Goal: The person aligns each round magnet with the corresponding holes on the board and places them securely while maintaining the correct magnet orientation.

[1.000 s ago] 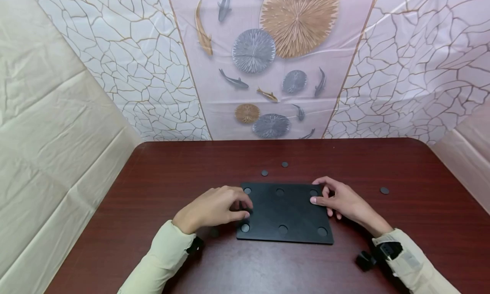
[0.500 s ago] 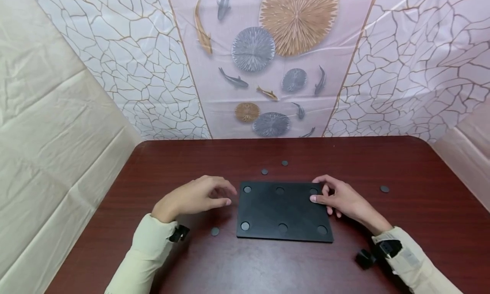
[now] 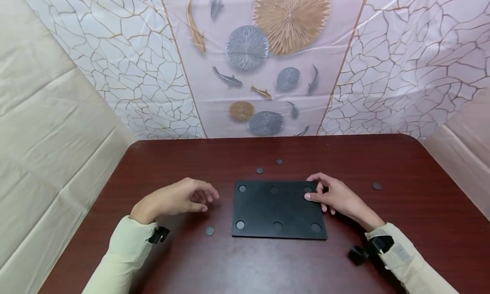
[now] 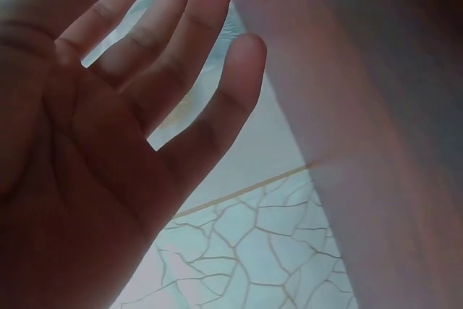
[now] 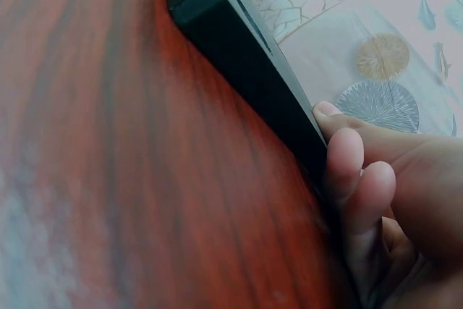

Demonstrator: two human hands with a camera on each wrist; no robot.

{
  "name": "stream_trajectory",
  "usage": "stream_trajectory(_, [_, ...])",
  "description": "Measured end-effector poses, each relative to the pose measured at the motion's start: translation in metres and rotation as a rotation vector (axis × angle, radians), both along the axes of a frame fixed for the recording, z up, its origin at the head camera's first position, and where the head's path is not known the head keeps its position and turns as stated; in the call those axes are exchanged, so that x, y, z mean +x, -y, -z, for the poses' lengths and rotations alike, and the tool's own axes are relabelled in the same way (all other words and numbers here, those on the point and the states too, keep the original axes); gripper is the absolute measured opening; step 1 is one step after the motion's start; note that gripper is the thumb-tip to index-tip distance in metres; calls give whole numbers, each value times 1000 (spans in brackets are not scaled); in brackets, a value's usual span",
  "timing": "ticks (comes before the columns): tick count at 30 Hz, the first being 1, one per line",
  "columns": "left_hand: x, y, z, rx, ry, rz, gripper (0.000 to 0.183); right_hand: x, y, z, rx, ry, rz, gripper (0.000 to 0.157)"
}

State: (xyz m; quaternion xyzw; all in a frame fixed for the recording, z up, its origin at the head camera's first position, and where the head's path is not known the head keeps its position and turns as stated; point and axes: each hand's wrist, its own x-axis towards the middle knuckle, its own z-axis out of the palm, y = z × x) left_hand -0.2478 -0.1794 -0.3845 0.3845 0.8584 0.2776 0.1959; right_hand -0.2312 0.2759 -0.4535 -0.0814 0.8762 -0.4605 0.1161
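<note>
Backdrop: printed sheeting with a cracked-line pattern, fish and round fan shapes, flanked by plain cream sheets. Surface: a dark red wood-grain counter. At its middle lies a flat black board with six round recesses, three along the far edge and three along the near edge; the near-left and far-left recesses look lighter, but whether any holds a disc cannot be told. The right hand rests at the board's far right corner, its fingers curled against the board's edge, thumb on the top face. The left hand is off the board, just left of it, above the counter, fingers relaxed and holding nothing. One small dark disc lies on the counter just nearer than the left fingers. Two discs lie beyond the board, and another disc lies well right of the right fingers.
</note>
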Motion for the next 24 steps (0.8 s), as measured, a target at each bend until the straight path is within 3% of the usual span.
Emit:
stream_trajectory(5, [3,0,14,-7,45,55,35,-1,-3,0,-4,-2,-6,57])
stream_trajectory(12, [7,-4,21,-73,191,37,35,-1,-3,-1,-18,-4,3,55])
stream_trajectory(24, [17,-10,28,-72,156,38,31,2,-3,0,-27,4,3,54])
